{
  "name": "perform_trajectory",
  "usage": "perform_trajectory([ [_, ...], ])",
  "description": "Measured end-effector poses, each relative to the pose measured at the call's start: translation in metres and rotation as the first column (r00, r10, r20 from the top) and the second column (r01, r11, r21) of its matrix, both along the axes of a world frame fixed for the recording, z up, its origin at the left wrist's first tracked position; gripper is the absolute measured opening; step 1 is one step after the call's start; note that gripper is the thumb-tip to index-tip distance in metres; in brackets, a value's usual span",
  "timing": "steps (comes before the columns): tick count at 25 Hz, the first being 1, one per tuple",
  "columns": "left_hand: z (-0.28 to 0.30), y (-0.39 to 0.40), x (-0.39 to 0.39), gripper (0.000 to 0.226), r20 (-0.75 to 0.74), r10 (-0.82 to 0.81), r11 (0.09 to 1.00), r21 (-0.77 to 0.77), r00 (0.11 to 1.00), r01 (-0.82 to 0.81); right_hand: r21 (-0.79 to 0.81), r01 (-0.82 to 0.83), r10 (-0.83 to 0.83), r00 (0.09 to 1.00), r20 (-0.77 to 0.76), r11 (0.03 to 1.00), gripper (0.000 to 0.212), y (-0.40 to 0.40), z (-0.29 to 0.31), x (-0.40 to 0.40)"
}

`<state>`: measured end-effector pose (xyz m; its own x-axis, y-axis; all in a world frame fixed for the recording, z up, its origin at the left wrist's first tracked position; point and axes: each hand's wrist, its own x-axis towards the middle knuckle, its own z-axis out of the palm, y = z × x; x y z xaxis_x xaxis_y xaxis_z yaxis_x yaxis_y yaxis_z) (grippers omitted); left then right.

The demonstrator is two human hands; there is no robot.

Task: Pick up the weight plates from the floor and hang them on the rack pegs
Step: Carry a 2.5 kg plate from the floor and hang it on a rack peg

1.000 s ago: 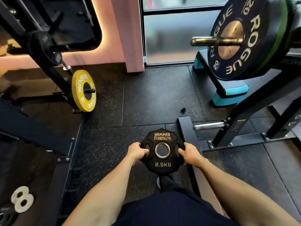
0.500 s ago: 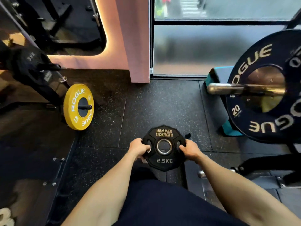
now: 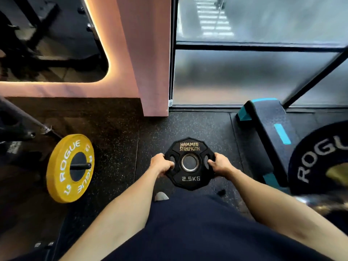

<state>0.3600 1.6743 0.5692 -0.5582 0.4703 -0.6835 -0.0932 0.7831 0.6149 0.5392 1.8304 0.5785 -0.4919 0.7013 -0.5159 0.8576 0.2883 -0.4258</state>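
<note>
A small black 2.5 kg plate (image 3: 189, 178) marked Hammer Strength is held in the air in front of me, face up toward the camera. My left hand (image 3: 161, 164) grips its left grip slot and my right hand (image 3: 220, 164) grips its right grip slot, fingers curled through the holes. A yellow Rogue plate (image 3: 62, 170) hangs on a black peg (image 3: 80, 166) of the rack at the left. A large black Rogue plate (image 3: 318, 157) on a barbell sleeve shows at the right edge.
A pink pillar (image 3: 148, 72) and a frosted glass wall (image 3: 244, 76) stand ahead. A black and teal step platform (image 3: 267, 132) lies on the rubber floor at the right. Dark rack frame parts (image 3: 15, 129) fill the left side. My dark shorts cover the bottom of the view.
The view has swung upward and left: the big Rogue plate slid to the right edge and the yellow plate came nearer. Both hands keep the same grip on the 2.5 kg plate.
</note>
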Motion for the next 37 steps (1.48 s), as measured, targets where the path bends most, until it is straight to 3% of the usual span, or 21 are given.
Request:
perform_trajectory([
  [5,0.0,0.026,-0.067,0.03,0.028,0.191,0.981,-0.027,0.981,-0.19,0.002,-0.226,0.226,0.973,0.045,0.974,0.028,0.063,0.001,-0.104],
  [9,-0.007,0.026,-0.103,0.044,0.029,0.45,0.889,-0.109,0.892,-0.445,-0.033,-0.5,0.501,0.864,0.047,0.866,0.027,0.098,-0.011,-0.203],
  [11,-0.006,0.027,-0.114,0.044,0.027,0.608,0.788,-0.136,0.793,-0.6,-0.065,-0.626,0.628,0.777,0.024,0.777,0.024,0.109,-0.014,-0.255],
  [14,0.007,0.034,-0.116,0.05,0.064,0.838,0.546,-0.134,0.542,-0.827,-0.082,-0.808,0.81,0.586,-0.011,0.584,0.024,0.115,-0.009,-0.326],
  [17,0.017,0.037,-0.107,0.056,0.05,0.937,0.349,-0.147,0.345,-0.926,-0.102,-0.913,0.913,0.402,-0.064,0.395,0.026,0.106,-0.003,-0.372],
  [19,0.025,0.035,-0.102,0.057,0.029,0.967,0.253,-0.148,0.251,-0.956,-0.117,-0.95,0.949,0.301,-0.089,0.29,0.025,0.095,0.004,-0.388],
  [21,0.035,0.024,-0.099,0.037,-0.021,0.983,0.179,-0.121,0.183,-0.976,-0.138,-0.969,0.963,0.226,-0.145,0.206,0.024,0.079,0.013,-0.399],
  [25,0.07,-0.007,-0.103,0.03,-0.112,0.991,0.075,0.011,0.074,-0.997,-0.079,-0.99,0.957,0.137,-0.254,0.121,0.013,0.038,0.045,-0.424],
  [30,0.156,-0.05,-0.133,0.026,-0.321,0.944,0.019,0.275,-0.073,-0.961,0.112,-0.992,0.912,0.006,-0.409,0.057,0.026,-0.02,0.138,-0.468],
  [37,0.346,-0.101,-0.176,0.005,-0.597,0.781,0.202,0.517,-0.181,-0.832,0.366,-0.926,0.748,-0.179,-0.639,0.09,0.032,-0.07,0.321,-0.515],
])
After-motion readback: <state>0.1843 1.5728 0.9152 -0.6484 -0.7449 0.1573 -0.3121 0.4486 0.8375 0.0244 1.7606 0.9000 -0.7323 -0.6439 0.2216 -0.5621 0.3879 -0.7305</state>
